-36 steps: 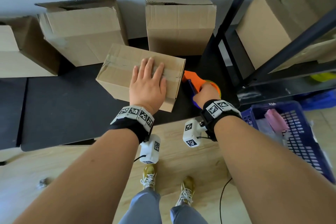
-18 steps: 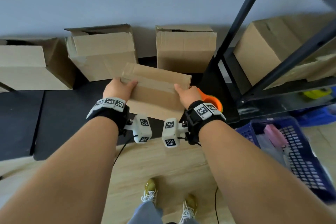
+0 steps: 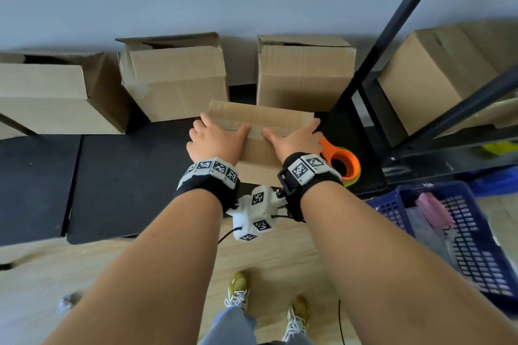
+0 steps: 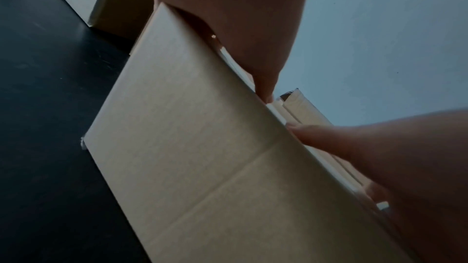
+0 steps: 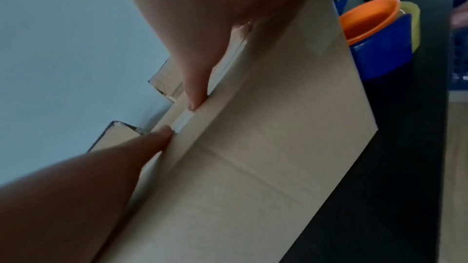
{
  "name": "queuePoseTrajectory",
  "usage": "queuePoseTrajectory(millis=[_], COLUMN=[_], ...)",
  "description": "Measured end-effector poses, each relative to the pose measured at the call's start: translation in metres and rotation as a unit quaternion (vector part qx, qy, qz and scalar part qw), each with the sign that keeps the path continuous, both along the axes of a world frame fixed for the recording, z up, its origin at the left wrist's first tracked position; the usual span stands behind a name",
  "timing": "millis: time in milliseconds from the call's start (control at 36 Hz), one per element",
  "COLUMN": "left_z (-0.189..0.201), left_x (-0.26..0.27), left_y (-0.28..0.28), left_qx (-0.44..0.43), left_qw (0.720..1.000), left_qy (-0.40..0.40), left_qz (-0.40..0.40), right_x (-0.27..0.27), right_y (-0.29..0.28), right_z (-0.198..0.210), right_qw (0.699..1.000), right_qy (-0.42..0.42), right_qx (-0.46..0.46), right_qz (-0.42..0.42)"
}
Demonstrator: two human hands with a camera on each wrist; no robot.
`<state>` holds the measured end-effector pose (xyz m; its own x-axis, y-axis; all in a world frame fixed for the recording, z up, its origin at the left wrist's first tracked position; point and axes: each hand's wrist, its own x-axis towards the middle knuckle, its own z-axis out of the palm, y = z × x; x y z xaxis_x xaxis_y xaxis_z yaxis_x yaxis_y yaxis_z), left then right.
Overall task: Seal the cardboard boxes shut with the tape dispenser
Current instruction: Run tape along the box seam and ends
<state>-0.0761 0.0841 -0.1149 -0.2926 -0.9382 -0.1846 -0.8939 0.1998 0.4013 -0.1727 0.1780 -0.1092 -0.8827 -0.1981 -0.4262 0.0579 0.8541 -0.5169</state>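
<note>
A small cardboard box [image 3: 262, 117] with clear tape along its top seam sits at the middle of the black table [image 3: 126, 176]. My left hand [image 3: 215, 137] grips its left end and my right hand [image 3: 294, 137] its right end, fingers over the top. Both thumbs lie along the near top edge, almost meeting. In the left wrist view the box's near face [image 4: 202, 147] fills the frame under my left thumb [image 4: 266, 85]. In the right wrist view my right thumb [image 5: 195, 87] presses the same edge. The orange and blue tape dispenser [image 3: 340, 161] [image 5: 372, 27] lies free on the table, just right of the box.
Three larger cardboard boxes [image 3: 47, 92] [image 3: 176, 78] [image 3: 302, 73] stand along the wall behind. A black shelf rack [image 3: 392, 36] rises at the right with another box [image 3: 437, 73] on it. A blue plastic basket [image 3: 462, 232] stands on the wooden floor at the lower right.
My right hand let go of the tape dispenser, which now lies on the table. Both hands took the small box by its ends, and the thumbs have slid toward each other.
</note>
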Motion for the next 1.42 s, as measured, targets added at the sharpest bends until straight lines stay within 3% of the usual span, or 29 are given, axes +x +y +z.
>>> queuePoseTrajectory(millis=[167, 389, 528, 722, 944, 1111, 1250, 1306, 1417], left_z=[-0.005, -0.010, -0.011, -0.012, -0.014, -0.011, 0.001, 0.003, 0.003], left_x=[0.006, 0.019, 0.021, 0.020, 0.019, 0.022, 0.021, 0.021, 0.017], left_y=[-0.012, -0.021, -0.020, -0.021, -0.022, -0.018, -0.008, -0.003, 0.009], left_qx=[0.011, 0.103, 0.103, 0.118, 0.099, 0.089, 0.077, 0.026, -0.076], left_qw=[1.000, 0.983, 0.979, 0.983, 0.990, 0.992, 0.988, 0.994, 0.993], left_qy=[0.016, 0.149, 0.171, 0.132, 0.087, 0.042, 0.060, 0.067, 0.018], left_qz=[-0.019, 0.023, 0.036, 0.055, 0.049, 0.080, 0.116, 0.077, -0.087], right_x=[-0.007, -0.011, -0.007, -0.016, -0.023, -0.026, -0.029, -0.028, -0.027], right_y=[0.008, 0.030, 0.034, 0.039, 0.038, 0.036, 0.038, 0.039, 0.036], right_z=[-0.007, -0.020, -0.020, -0.016, -0.016, -0.010, -0.011, -0.011, -0.006], right_qw=[0.998, 0.967, 0.956, 0.977, 0.981, 0.987, 0.990, 0.988, 0.985], right_qy=[0.012, -0.037, -0.054, -0.059, -0.061, -0.090, -0.082, -0.084, -0.079], right_qx=[-0.055, -0.243, -0.273, -0.204, -0.184, -0.121, -0.110, -0.130, -0.151], right_qz=[0.005, -0.071, -0.090, -0.022, -0.011, 0.053, 0.024, 0.006, 0.018])
